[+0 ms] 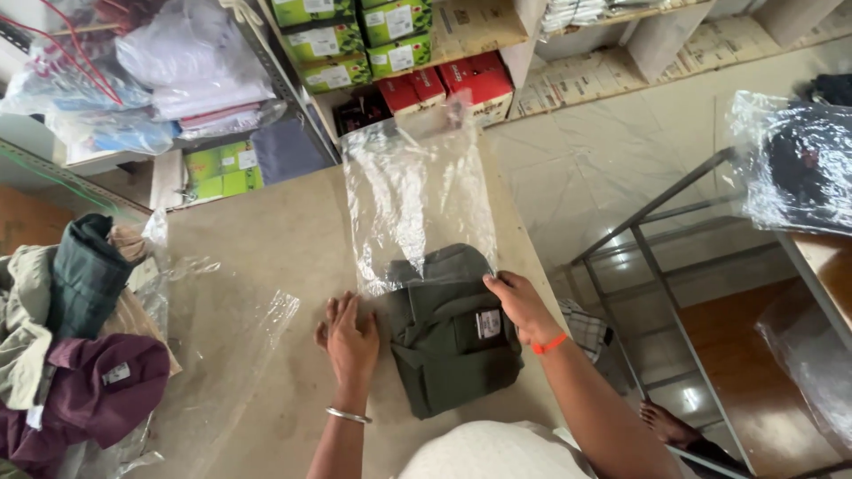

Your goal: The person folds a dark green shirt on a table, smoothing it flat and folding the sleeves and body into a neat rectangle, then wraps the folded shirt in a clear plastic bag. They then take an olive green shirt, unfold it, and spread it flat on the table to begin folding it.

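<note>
I see the folded olive garment [453,341] lying near the desk's [266,239] front edge, its top end tucked into the clear plastic bag [413,200]. Left hand [351,337] lies flat just beside the garment, fingers spread, gripping nothing. Right hand [522,306] presses on its right edge, fingers loose, not clamped.

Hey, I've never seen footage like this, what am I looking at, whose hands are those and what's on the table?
This is one picture from a camera worn on a person's head, looking down at their own bare hands. No machine is involved. On the table lies a folded dark green garment, its top end partly inside a clear plastic bag. The left hand rests flat beside the garment; the right hand touches the garment's right edge near the bag's mouth. More folded clothes are piled at the left, and boxes sit on shelves behind.
</note>
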